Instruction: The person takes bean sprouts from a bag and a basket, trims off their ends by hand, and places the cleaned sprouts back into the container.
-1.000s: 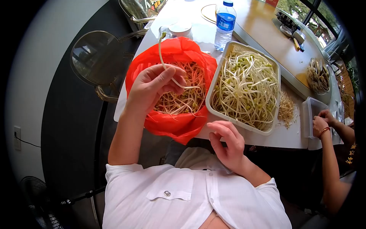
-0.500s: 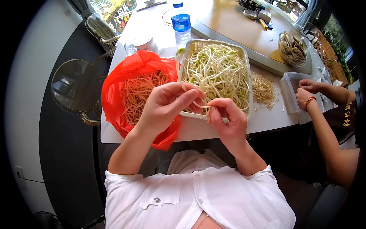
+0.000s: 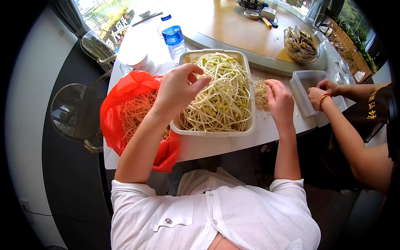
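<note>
Clock directions are taken from the middle of the pale basket (image 3: 212,133), with twelve pointing away from the wearer. The basket sits on the white bench (image 3: 204,147), heaped with bean sprouts (image 3: 221,96). The left hand (image 3: 179,89) is above its nine o'clock side, the fingers released, with a gap between thumb and forefinger. The right hand (image 3: 281,102) is raised at three o'clock, beside the root trimmings (image 3: 261,95), its fingers curled in near the thumb; whether they grasp anything cannot be told.

Between eight and nine o'clock, an open red bag (image 3: 167,155) holds more sprouts (image 3: 135,114). A water bottle (image 3: 173,39) stands upright at eleven. At two, a clear bowl (image 3: 301,46) of dried pieces rests on a round wooden board (image 3: 233,31). Farther out at three, another person's hands (image 3: 324,95) meet over a clear plastic box (image 3: 301,95).
</note>
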`<state>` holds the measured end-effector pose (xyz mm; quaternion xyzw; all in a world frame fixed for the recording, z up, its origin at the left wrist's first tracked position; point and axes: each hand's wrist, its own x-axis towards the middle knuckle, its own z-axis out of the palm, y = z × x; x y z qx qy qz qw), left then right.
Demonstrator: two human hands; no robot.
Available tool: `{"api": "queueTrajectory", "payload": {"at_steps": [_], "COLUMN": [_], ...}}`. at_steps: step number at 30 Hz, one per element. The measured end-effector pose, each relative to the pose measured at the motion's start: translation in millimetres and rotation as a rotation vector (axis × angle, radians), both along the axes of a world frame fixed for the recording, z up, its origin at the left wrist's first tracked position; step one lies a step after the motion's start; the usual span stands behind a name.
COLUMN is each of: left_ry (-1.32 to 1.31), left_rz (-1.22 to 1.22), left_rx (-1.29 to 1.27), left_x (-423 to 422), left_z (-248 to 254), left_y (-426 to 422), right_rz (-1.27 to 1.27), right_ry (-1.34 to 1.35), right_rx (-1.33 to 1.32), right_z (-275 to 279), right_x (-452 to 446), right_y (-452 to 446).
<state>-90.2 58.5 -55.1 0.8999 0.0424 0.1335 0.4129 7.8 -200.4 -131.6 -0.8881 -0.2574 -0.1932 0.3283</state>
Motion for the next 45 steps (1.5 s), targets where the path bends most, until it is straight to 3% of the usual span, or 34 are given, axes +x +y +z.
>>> {"api": "queueTrajectory", "payload": {"at_steps": [7,10,14,19,22,28,30,33,35,37,38,45], "left_ry": [-0.029,-0.023,-0.034,-0.099,-0.020,0.160,0.425,0.546,0.569,0.390,0.201,-0.015], "left_rz": [0.071,0.145,0.310,0.504,0.539,0.445,0.580,0.544,0.528,0.449,0.388,0.359], "left_rx": [-0.121,-0.258,-0.236,-0.242,-0.214,0.111,0.289,0.410,0.358,-0.238,-0.189,-0.315], "left_x": [-36,-60,-91,-124,-130,-91,-73,-56,-55,-66,-73,-119], "left_z": [2,-4,-10,-10,-29,-68,-58,-69,-68,-65,-73,1], "left_y": [24,53,97,147,164,149,131,131,136,147,156,130], "right_rz": [0.109,0.080,0.129,0.192,0.129,-0.038,-0.064,-0.041,-0.022,-0.008,-0.005,0.051], "right_ry": [-0.142,-0.146,-0.119,0.121,0.037,-0.057,-0.073,-0.122,-0.127,-0.123,-0.133,-0.043], "right_rx": [-0.147,-0.427,-0.478,-0.357,-0.436,-0.514,-0.360,-0.278,-0.237,-0.195,-0.149,0.224], "right_z": [-6,-4,1,9,8,26,36,42,42,40,40,48], "right_x": [30,21,17,18,16,-1,-7,-14,-21,-25,-27,-47], "right_y": [48,58,68,73,70,62,56,47,40,31,26,49]}}
